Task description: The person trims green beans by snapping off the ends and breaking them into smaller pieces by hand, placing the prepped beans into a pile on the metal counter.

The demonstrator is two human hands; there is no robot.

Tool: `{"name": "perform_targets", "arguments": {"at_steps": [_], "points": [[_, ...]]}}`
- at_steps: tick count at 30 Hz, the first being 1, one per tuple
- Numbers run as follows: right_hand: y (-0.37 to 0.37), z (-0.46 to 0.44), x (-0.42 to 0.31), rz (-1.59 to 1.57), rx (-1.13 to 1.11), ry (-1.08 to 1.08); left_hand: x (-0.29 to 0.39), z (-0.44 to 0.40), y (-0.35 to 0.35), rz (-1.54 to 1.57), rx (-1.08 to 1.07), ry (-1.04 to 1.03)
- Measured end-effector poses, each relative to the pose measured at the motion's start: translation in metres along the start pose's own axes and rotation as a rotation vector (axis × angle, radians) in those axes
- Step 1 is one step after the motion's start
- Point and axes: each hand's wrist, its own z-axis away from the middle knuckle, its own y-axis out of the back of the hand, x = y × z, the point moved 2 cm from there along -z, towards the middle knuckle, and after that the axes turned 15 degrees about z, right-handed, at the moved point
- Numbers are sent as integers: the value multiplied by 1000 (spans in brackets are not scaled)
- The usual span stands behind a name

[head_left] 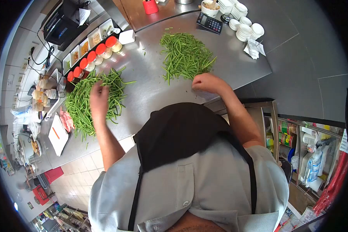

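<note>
A large heap of long green beans (79, 110) lies on the left of the steel table. Over it hovers my left hand (99, 101), its fingers blurred by motion, so their grip is unclear. Farther right is a second heap of green beans (185, 56), with pieces that look shorter. My right hand (209, 83) rests at this heap's near edge, fingers curled closed. Whatever those fingers may hold is hidden.
Red-lidded jars (101, 50) and white trays of chopped ingredients (84, 48) line the left back. A calculator (209, 23) and stacked white dishes (244, 32) stand at the far right. A white cutting board (58, 135) lies beside pink meat (66, 120) at the left end.
</note>
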Motion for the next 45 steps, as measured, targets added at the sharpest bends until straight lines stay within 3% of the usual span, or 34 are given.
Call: {"name": "perform_targets", "arguments": {"at_steps": [2, 4, 7, 8, 11, 14, 16, 19, 22, 24, 28, 31, 34, 37, 40, 44, 45], "points": [[-17, -7, 2, 7, -122, 83, 9, 13, -54, 129, -232, 53], [-34, -4, 5, -104, -162, 144, 20, 29, -105, 56, -454, 37], [-20, 25, -23, -343, -486, -137, 34, 52, -165, -78, -725, 69], [-20, 26, -24, -365, -466, -152, 31, 55, -184, -68, -856, 129], [-21, 16, -22, -371, -335, -131, 56, 55, -219, -63, -930, -56], [-21, -19, -16, -301, 16, -28, 56, 37, -245, 257, -669, -378], [-12, -31, -13, -296, 354, -8, 69, 29, -238, 243, -483, -313], [-6, -26, -9, -339, 412, -3, 69, 16, -231, 166, -365, -256], [-20, -28, 9, -27, 416, 59, 71, 11, -231, 59, -393, -334], [-20, -36, 10, -81, 477, 46, 83, 10, -239, -41, -421, -490], [2, -46, 3, -200, 474, -20, 99, 12, -262, -382, -450, -480], [21, -36, -11, 330, 775, -150, 85, -8, -275, -206, -408, -439], [23, -38, -20, 516, 662, -273, 86, -20, -282, -203, -458, -337], [31, -69, -6, 393, 498, -219, 86, -35, -294, -166, -457, -298], [42, -99, 19, 110, 484, -100, 64, -61, -304, 132, -446, -417], [86, -78, 0, -140, 498, 25, 92, -69, -269, 700, -633, 40], [96, -68, -10, -223, 476, -4, 100, -65, -260, 656, -646, -18]]}}
